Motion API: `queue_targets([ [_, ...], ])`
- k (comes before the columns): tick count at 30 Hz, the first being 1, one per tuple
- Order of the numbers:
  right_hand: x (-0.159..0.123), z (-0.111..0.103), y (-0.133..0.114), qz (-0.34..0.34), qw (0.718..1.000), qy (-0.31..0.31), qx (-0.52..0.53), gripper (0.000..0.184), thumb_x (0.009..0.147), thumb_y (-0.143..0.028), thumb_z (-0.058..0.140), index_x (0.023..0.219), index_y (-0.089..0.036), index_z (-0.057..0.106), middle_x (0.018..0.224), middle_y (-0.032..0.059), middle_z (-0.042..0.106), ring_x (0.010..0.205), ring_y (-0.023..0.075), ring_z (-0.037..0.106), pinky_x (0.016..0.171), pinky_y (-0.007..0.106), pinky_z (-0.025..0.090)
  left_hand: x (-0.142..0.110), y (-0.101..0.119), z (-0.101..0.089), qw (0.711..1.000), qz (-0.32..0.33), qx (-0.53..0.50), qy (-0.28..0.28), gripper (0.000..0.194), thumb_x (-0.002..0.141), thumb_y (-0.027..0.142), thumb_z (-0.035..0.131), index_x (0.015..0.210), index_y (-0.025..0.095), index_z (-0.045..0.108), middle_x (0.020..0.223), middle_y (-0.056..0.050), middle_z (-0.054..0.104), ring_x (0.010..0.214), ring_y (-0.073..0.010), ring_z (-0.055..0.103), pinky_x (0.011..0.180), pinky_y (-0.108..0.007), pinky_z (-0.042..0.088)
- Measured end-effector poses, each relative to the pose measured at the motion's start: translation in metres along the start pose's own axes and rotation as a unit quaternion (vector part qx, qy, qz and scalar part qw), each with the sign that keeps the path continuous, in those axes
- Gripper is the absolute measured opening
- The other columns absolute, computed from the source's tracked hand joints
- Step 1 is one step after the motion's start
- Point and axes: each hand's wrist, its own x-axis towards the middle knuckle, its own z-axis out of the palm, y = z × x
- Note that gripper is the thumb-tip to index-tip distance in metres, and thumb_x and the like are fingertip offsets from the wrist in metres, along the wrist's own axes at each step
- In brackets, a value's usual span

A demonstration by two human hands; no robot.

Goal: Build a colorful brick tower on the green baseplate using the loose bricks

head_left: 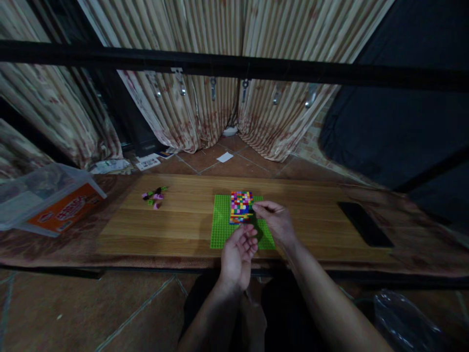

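Note:
A block of many-coloured toy bricks (241,201) stands on a green baseplate (221,230). My left hand (240,249) is palm up just in front of the block, its fingers loosely curled and apart, with nothing visible in them. At the block's right side is my right hand (274,217), with thumb and forefinger pinched together near the upper bricks. Whatever sits between those fingertips is too small and dark to make out. Part of the baseplate's right side is hidden under my right hand.
On the left of the wooden board (183,220) lie several loose pink, green and dark bricks (157,196). A clear plastic box (66,195) with an orange label stands further left. A black flat slab (364,224) lies at the right. A dark bar (234,63) crosses above.

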Motion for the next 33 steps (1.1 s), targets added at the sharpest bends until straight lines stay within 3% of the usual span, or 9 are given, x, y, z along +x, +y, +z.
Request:
queue_targets([
  [10, 0.002, 0.002, 0.003, 0.033, 0.998, -0.005, 0.056, 0.02, 0.057, -0.032, 0.08, 0.071, -0.021, 0.073, 0.055, -0.0038, 0.061, 0.051, 0.0086, 0.049, 0.053, 0.024, 0.041, 0.001, -0.001, 0.001, 1.0, -0.001, -0.002, 0.003, 0.017, 0.078, 0.024, 0.061, 0.083, 0.009, 0.068, 0.078, -0.006, 0.064, 0.064, -0.0092, 0.055, 0.062, -0.02, 0.043],
  [20, 0.0, 0.006, 0.006, 0.076, 0.992, 0.029, 0.096, 0.023, 0.051, -0.029, 0.083, 0.068, -0.019, 0.071, 0.054, -0.0036, 0.062, 0.048, 0.0084, 0.051, 0.049, 0.023, 0.042, -0.002, -0.004, 0.0, 1.0, -0.004, -0.015, 0.004, 0.018, 0.076, 0.025, 0.061, 0.082, 0.009, 0.067, 0.075, -0.005, 0.062, 0.06, -0.0084, 0.053, 0.059, -0.021, 0.04],
  [25, -0.001, 0.008, 0.013, 0.091, 0.989, 0.045, 0.112, 0.023, 0.051, -0.027, 0.084, 0.067, -0.018, 0.071, 0.055, -0.0035, 0.062, 0.049, 0.008, 0.053, 0.05, 0.021, 0.043, -0.005, -0.005, -0.003, 0.999, 0.031, -0.01, 0.008, 0.021, 0.074, 0.028, 0.063, 0.082, 0.009, 0.068, 0.077, -0.006, 0.063, 0.061, -0.0085, 0.053, 0.06, -0.021, 0.039],
  [30, -0.003, 0.013, 0.011, 0.07, 0.989, 0.057, 0.117, 0.019, 0.051, -0.026, 0.082, 0.064, -0.018, 0.069, 0.053, -0.0048, 0.06, 0.046, 0.0067, 0.049, 0.046, 0.02, 0.039, -0.023, 0.012, -0.003, 0.996, 0.085, 0.006, -0.013, 0.017, 0.069, 0.024, 0.067, 0.079, 0.01, 0.069, 0.077, -0.007, 0.065, 0.062, -0.01, 0.055, 0.061, -0.022, 0.041],
  [33, -0.004, 0.012, 0.008, 0.071, 0.989, 0.042, 0.119, 0.024, 0.049, -0.029, 0.083, 0.065, -0.017, 0.07, 0.055, -0.003, 0.062, 0.048, 0.0078, 0.05, 0.048, 0.022, 0.041, -0.03, 0.032, -0.009, 0.991, 0.132, 0.022, 0.008, 0.016, 0.064, 0.019, 0.072, 0.078, 0.012, 0.069, 0.079, -0.007, 0.067, 0.065, -0.011, 0.057, 0.064, -0.022, 0.043],
])
